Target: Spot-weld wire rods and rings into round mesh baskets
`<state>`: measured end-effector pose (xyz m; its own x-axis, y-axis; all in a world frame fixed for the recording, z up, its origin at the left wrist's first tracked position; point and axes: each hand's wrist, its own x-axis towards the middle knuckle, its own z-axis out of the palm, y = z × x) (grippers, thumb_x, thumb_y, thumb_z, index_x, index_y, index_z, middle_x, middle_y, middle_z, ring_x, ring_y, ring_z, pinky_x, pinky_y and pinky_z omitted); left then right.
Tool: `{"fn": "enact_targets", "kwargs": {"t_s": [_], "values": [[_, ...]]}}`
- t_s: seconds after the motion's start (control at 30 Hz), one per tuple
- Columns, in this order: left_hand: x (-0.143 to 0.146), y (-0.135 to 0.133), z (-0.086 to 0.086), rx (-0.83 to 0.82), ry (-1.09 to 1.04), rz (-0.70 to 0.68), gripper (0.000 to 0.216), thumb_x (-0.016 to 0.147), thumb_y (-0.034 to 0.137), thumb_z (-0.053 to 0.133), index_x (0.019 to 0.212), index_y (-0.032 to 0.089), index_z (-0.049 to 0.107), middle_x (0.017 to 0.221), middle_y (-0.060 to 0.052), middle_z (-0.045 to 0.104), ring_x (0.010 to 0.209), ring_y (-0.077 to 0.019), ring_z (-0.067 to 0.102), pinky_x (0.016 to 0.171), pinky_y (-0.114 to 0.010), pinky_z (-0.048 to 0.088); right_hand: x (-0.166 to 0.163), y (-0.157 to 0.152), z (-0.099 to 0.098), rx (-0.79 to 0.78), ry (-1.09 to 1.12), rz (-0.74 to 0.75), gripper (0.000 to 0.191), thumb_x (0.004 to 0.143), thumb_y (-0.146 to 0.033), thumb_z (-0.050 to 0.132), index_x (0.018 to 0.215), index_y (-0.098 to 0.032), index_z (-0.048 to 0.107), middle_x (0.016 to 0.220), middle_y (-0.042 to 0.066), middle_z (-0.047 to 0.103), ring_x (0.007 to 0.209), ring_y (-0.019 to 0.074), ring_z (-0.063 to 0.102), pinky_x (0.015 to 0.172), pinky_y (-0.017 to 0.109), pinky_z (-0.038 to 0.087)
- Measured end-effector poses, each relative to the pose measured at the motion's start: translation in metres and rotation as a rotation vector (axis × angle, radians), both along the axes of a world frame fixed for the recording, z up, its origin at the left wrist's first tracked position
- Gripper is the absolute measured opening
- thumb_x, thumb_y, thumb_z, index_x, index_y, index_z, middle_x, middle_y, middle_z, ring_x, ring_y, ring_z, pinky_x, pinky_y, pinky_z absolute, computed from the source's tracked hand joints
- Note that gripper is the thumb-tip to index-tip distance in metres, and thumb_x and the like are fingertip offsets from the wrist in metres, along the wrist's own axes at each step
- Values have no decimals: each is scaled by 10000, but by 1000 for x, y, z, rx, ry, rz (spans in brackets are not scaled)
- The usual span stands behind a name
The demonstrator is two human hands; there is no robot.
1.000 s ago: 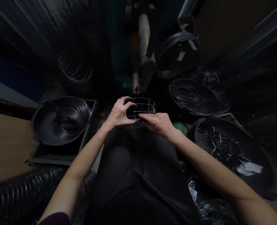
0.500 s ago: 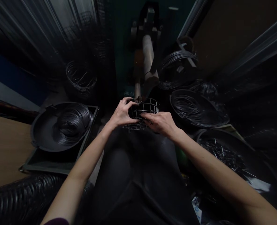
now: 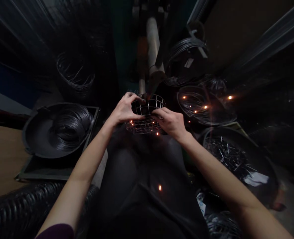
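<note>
A round wire basket (image 3: 148,110) of thin metal rods sits at the end of the machine's lower arm (image 3: 142,84), just above my lap. My left hand (image 3: 127,108) grips its left side, thumb low and fingers over the upper rim. On the right side, my right hand (image 3: 170,121) pinches at the wire wall; its fingertips are partly hidden, so whether a separate rod is between them I cannot tell. Glowing orange sparks (image 3: 205,107) fly around the basket, mostly to the right, and one is over my dark-clad lap.
A black pan with wire rings (image 3: 72,124) stands on a crate at left. To the right are a pan of wire hoops (image 3: 199,106) and a pan of short metal rods (image 3: 226,156). Stacked black rings (image 3: 25,209) lie lower left. A thick metal cylinder (image 3: 154,43) extends above the basket.
Orange sparks have appeared around the basket. The whole view has shifted, so the hands and basket sit slightly higher and more to the left. Both hands keep their hold.
</note>
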<state>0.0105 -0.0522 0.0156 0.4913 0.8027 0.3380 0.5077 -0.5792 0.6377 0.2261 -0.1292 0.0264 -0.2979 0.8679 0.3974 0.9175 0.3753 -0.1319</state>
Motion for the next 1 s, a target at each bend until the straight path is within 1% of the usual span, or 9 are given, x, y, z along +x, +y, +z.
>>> {"fn": "enact_targets", "kwargs": {"t_s": [0.1, 0.37, 0.53, 0.63, 0.73, 0.83, 0.87, 0.93, 1.0], "values": [[2, 8, 0, -10, 11, 45, 651, 549, 383, 897, 1110, 183, 634, 1214, -93, 555, 1148, -264, 573, 1033, -403, 480, 1, 7, -4, 8, 78, -67, 186, 921, -341, 595, 947, -221, 735, 958, 39, 697, 738, 134, 624, 554, 232, 368], [2, 31, -2, 5, -7, 53, 643, 552, 418, 891, 1088, 168, 639, 1149, -90, 581, 1106, -262, 583, 1027, -413, 479, 2, 31, -3, -52, 241, -56, 140, 886, -265, 617, 945, -205, 730, 909, 47, 612, 803, 163, 597, 659, 264, 429], [8, 50, 3, -21, 16, 108, 681, 523, 387, 898, 1105, 169, 621, 1171, -90, 581, 1107, -285, 585, 1029, -438, 471, -3, 52, -3, -69, 271, -121, 146, 871, -241, 621, 967, -202, 723, 936, 55, 604, 842, 182, 598, 711, 285, 455], [9, 59, 4, -53, -15, 84, 698, 538, 413, 890, 1122, 164, 598, 1158, -98, 598, 1112, -297, 586, 1045, -464, 455, -4, 57, 3, -53, 297, -170, 146, 881, -266, 599, 944, -198, 711, 932, 65, 602, 845, 193, 595, 743, 304, 470], [-3, 59, -13, -49, -129, 39, 881, 554, 514, 875, 1284, 191, 502, 1309, -127, 534, 1251, -326, 510, 1119, -503, 384, 6, 32, 13, -34, 374, -189, 258, 951, -319, 464, 935, -198, 691, 932, 81, 615, 872, 202, 602, 805, 329, 481], [-25, 54, -47, -95, -245, 27, 1165, 484, 637, 872, 1431, 232, 327, 1494, -169, 343, 1411, -366, 339, 1184, -531, 284, 27, -23, 14, -146, 420, -159, 437, 1006, -401, 272, 949, -229, 669, 992, 85, 646, 941, 207, 611, 878, 354, 477], [-32, 51, -60, -147, -271, 23, 1225, 465, 665, 866, 1450, 235, 280, 1500, -187, 323, 1420, -377, 327, 1179, -548, 283, 35, -43, 9, -213, 402, -162, 463, 1005, -431, 247, 943, -239, 663, 991, 81, 657, 947, 212, 612, 887, 365, 477], [-41, 46, -81, -266, -326, 20, 1279, 455, 701, 848, 1461, 238, 210, 1446, -213, 378, 1378, -387, 394, 1122, -586, 340, 53, -79, -10, -406, 372, -180, 480, 988, -484, 246, 902, -242, 651, 909, 75, 674, 878, 217, 630, 832, 365, 502], [-45, 42, -93, -322, -400, 38, 1271, 456, 707, 839, 1446, 244, 189, 1380, -209, 443, 1315, -370, 471, 1057, -584, 405, 68, -106, -38, -625, 367, -167, 452, 943, -534, 316, 850, -236, 644, 858, 76, 693, 818, 225, 654, 778, 366, 530]]}}
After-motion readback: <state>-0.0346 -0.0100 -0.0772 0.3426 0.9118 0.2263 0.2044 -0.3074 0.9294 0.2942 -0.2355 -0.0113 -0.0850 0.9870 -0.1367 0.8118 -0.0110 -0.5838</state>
